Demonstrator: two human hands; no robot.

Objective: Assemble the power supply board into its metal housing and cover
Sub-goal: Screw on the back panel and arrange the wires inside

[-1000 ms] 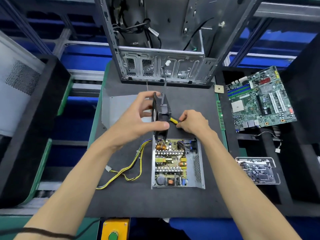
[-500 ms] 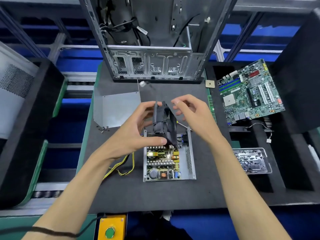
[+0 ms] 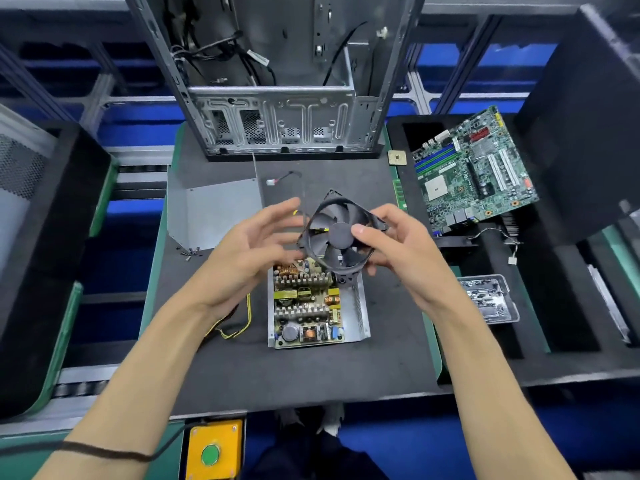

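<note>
Head view: the right hand point(image 3: 398, 244) holds the fan point(image 3: 341, 237) above the far end of the housing point(image 3: 360, 306), thumb pressed on the hub, fingers curled behind the frame. The left hand point(image 3: 249, 251) hangs just left of the fan with fingers spread and relaxed, gripping nothing. The board point(image 3: 306, 306) lies in the housing, which sits open-topped on the counter point(image 3: 277, 375). The cover point(image 3: 214, 213) stands left of and beyond the housing, well apart from it, with a few screws point(image 3: 190, 252) at its near corner.

The fan looks light and stiff at its square frame, but its blades are thin and likely free to spin, so the frame edges and corners seem the safer places to hold, not the hub or blades. Its thin lead trails beyond it toward a small plug point(image 3: 270, 182) on the counter and could snag. The board carries tall coils and heat sinks that look fragile; the housing is better gripped by its sheet walls, whose edges may be sharp.

Open counter lies nearer than the housing and to its right. The case point(image 3: 284, 129) closes off the far side, and yellow wires point(image 3: 242, 323) run off the housing's left.
</note>
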